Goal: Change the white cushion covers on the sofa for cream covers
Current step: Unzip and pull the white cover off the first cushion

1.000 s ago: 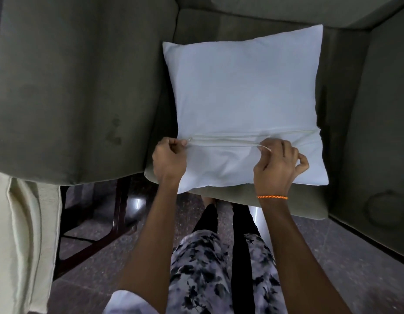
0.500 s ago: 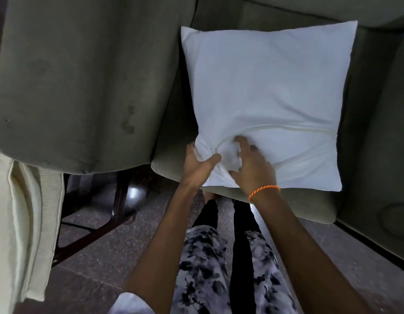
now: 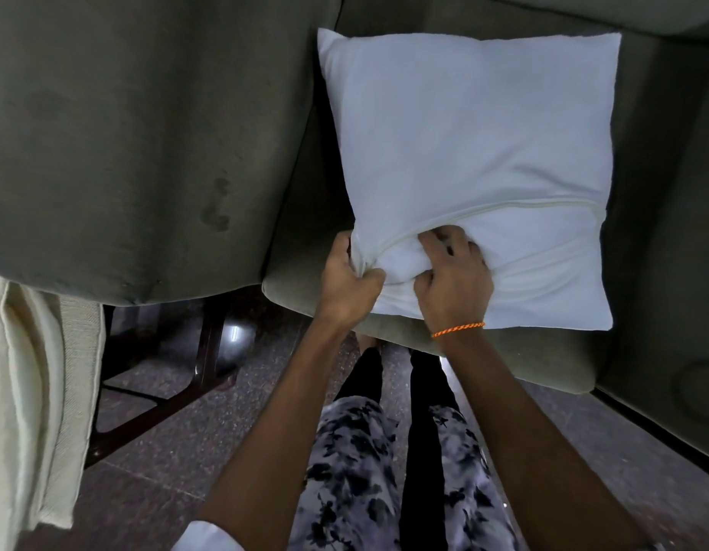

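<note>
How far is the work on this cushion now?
Early. The zip looks open. In hand: the left hand grips the white cover at its corner, the right hand reaches into the opening. Left: pulling the cover off, fitting a cream cover.

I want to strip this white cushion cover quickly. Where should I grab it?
Grip the white cover at the open zip near its left corner, from the near edge. The left hand holds the bunched corner while the right hand digs into the loose opening.
</note>
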Motion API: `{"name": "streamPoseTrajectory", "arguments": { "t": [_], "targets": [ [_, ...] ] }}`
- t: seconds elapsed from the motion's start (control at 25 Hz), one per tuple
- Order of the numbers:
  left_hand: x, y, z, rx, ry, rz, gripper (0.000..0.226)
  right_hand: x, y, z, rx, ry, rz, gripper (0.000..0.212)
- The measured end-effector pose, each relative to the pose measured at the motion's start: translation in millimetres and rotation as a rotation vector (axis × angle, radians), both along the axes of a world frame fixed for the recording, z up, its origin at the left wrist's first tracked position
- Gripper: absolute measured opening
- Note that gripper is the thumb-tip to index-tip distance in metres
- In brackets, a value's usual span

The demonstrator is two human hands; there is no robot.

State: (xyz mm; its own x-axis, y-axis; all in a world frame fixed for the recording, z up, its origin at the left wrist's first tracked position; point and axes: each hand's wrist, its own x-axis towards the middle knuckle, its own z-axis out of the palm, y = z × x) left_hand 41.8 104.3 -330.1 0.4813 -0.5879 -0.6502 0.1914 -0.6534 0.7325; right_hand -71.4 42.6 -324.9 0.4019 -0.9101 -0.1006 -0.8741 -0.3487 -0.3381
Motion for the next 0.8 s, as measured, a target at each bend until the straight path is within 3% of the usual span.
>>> {"name": "streamPoseTrajectory", "arguments": {
  "t": [0.16,0.32,0.44,0.56,0.64,0.72,0.8],
  "targets": [
    [-9,-1,-4,0.106,-0.185,-0.080,0.051,-7,-27,10,0.321,-0.087,-0.160,0.054],
    [-14,-25,-10,0.167,-0.321,-0.148,0.044,-17,-63,32,0.613,-0.554,-0.299,0.026],
    [-16,-49,-12,0.177,-0.380,-0.127,0.048,-11,-82,48,0.712,-0.872,-0.487,0.020],
    [-26,-54,-6,0.286,-0.557,0.059,0.062,0,-73,52,0.804,-0.916,-0.510,0.020],
    [-38,-47,10,0.133,-0.613,0.320,0.051,0,-60,50,0.912,-0.920,-0.414,0.035],
    [-57,-38,27,-0.034,-0.470,0.417,0.039,-8,-55,47,0.939,-0.954,-0.357,0.042],
    [-70,-31,32,-0.060,-0.388,0.371,0.036,-20,-51,44,0.831,-0.915,-0.334,0.042]
  ]
}}
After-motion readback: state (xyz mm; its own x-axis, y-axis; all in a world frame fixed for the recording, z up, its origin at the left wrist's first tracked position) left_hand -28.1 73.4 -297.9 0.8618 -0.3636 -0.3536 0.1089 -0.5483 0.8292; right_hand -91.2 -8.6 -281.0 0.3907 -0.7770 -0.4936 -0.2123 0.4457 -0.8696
